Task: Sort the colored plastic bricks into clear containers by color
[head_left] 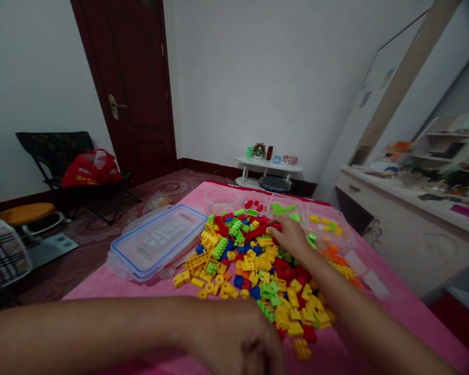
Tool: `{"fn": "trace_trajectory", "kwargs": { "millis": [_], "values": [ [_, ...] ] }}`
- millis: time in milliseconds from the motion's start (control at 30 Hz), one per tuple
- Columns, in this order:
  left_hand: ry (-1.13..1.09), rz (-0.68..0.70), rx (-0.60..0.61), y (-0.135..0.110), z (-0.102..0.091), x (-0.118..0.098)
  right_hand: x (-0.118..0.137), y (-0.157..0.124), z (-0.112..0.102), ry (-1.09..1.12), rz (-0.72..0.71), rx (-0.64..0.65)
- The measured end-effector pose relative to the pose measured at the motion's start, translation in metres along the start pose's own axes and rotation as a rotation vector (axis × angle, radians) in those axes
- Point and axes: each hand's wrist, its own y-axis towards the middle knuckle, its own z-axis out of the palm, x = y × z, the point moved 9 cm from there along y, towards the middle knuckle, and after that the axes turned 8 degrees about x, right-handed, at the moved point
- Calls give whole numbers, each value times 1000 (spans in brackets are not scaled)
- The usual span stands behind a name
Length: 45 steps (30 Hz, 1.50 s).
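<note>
A large mixed heap of toy building blocks [254, 263], in yellow, green, red, blue and orange, lies on the pink cloth [113, 291]. My right hand [293, 237] reaches over the heap's far right part, its fingers closed on a red building block [275, 227]. Low at the near edge, my left hand [238, 333] has its fingers curled downward. The picture's bottom edge cuts it off, and whatever it may hold is hidden. A loose yellow block [301, 349] lies to the right of my left hand.
Clear lids with blue seals [160, 242] are stacked left of the heap. Along the far edge stand a round clear tub [222, 198] and clear boxes with red [254, 204], green [282, 209] and yellow blocks [327, 224]. Orange pieces [334, 254] lie at right.
</note>
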Motion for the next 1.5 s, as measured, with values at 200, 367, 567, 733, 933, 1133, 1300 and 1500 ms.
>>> {"fn": "trace_trajectory", "kwargs": {
  "millis": [200,367,567,733,933,1133,1300,1500],
  "values": [
    [542,-404,-879,-47,-180,70,6,21,34,39,-91,82],
    [646,-737,-783,-48,-180,148,14,12,46,-67,-78,147],
    [646,-616,-631,-40,-144,124,30,-7,33,11,-92,285],
    [442,-554,-546,-45,-145,92,35,-20,11,184,-94,414],
    [417,-581,-727,-24,-182,102,6,-24,-23,409,25,314],
    [509,-663,-827,24,-195,138,-35,-25,-56,535,177,-49],
    [523,-765,-812,33,-191,152,-41,-25,-51,461,211,-114],
    [236,-609,-1084,6,-195,142,-45,-26,-51,473,238,-256]
  ]
}}
